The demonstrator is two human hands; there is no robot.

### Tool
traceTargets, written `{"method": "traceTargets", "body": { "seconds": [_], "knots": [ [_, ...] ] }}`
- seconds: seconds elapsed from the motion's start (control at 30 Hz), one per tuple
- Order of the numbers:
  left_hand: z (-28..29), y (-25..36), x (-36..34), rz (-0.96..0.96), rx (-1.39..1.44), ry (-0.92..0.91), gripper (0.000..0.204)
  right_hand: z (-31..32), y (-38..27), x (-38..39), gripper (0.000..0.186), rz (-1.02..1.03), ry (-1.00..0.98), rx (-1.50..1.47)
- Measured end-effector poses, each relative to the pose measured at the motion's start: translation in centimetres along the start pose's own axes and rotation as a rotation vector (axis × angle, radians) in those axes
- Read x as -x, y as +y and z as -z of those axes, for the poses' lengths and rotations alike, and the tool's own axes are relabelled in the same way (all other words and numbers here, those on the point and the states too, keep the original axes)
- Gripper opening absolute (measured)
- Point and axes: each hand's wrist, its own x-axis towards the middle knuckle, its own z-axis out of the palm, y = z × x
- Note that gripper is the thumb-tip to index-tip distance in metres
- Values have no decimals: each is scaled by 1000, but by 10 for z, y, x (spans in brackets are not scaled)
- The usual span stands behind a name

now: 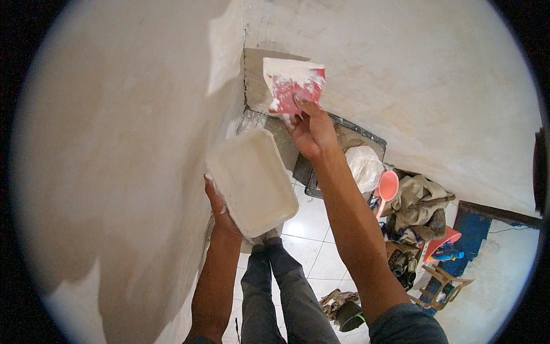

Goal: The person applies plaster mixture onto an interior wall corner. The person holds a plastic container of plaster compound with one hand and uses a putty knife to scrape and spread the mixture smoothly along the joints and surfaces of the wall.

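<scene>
My left hand (216, 206) grips a whitish rectangular tub (275, 224) by its left side, with the thumb up along the outer wall. Smooth pale putty (249, 175) seems to coat the inside; its depth is hard to judge. Beyond the tub, my right hand (312, 131) is closed on the lower edge of a flat red putty spreader (293, 96). White putty is thick along the spreader's far edge and smeared over its face. The spreader is raised in front of the wall corner, apart from the tub. Whether it touches the wall, I cannot tell.
Plastered walls rise at left (126, 143) and right (429, 97). Below my right arm lies a dark-edged slab (358, 135) bearing a white plastic bag (364, 166). A pink ladle (388, 186), crumpled cloth (421, 198) and a wooden frame (444, 286) crowd the tiled floor (303, 249).
</scene>
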Motion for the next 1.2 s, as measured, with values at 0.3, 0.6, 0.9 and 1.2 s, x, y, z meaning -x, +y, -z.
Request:
{"method": "traceTargets", "body": {
  "seconds": [0.3,0.6,0.9,1.2],
  "knots": [
    [12,-6,6,-48,-37,101,83,-24,29,-67,17,48,187,-18],
    [20,11,17,-40,89,77,84,-107,3,-52,15,213,170,-47],
    [11,31,43,8,89,49,86,-212,-80,14,9,354,-51,-3],
    [7,39,51,18,59,21,88,-78,6,-20,15,292,65,-11]
  ]
}}
